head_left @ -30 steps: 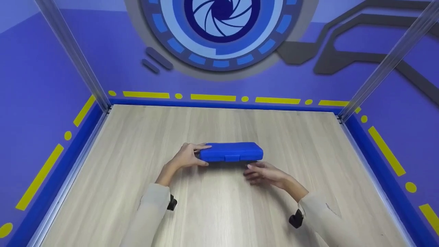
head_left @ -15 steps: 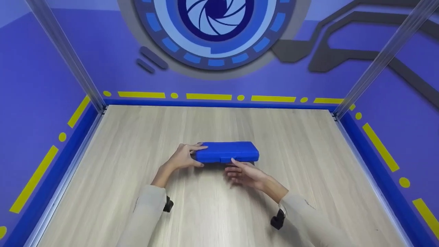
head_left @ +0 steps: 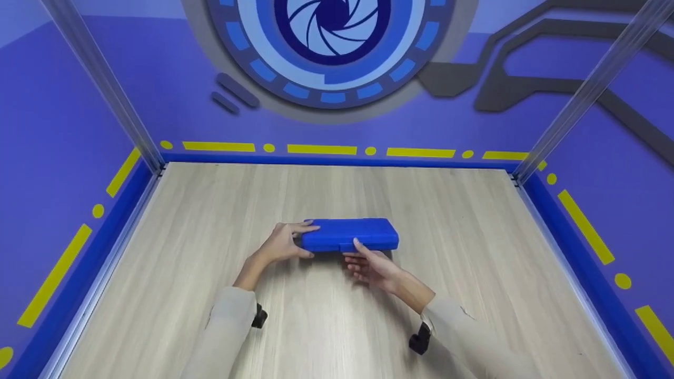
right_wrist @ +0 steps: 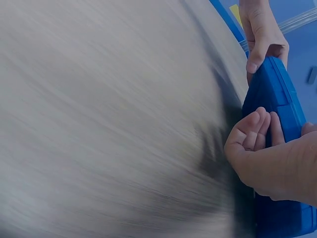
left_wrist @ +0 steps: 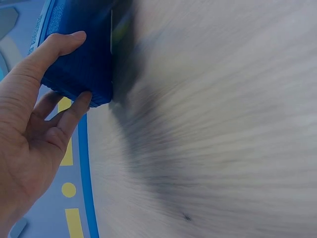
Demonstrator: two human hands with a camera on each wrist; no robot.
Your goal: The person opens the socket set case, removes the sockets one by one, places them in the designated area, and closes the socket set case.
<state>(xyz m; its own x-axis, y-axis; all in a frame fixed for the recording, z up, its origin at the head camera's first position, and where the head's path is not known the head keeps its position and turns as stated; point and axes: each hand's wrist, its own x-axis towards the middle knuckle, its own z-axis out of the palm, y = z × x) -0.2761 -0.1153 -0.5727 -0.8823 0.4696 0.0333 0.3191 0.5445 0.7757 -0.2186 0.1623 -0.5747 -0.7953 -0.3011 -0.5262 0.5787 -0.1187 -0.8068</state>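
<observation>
A blue plastic case (head_left: 350, 231), long and flat with its lid down, is held close over the wooden table in the head view. My left hand (head_left: 280, 243) grips its left end, with the thumb at the front and fingers over the top and back; the left wrist view shows thumb and fingertips on the case's end (left_wrist: 81, 69). At the front latch (head_left: 346, 247) is my right hand (head_left: 383, 271). Its thumb presses near the latch, while the other fingers curl by the underside, as the right wrist view shows along the case (right_wrist: 282, 218).
The light wooden table (head_left: 221, 200) is bounded by blue-purple panels (head_left: 147, 79) with yellow dashes at the back and sides. Clear upright posts (head_left: 579, 100) stand at the back corners. Dark wrist mounts (head_left: 420, 339) sit under both sleeves.
My right hand has moved left from the case's right front corner to the latch, and its thumb has come onto the front. The left hand keeps its grip at the left end.
</observation>
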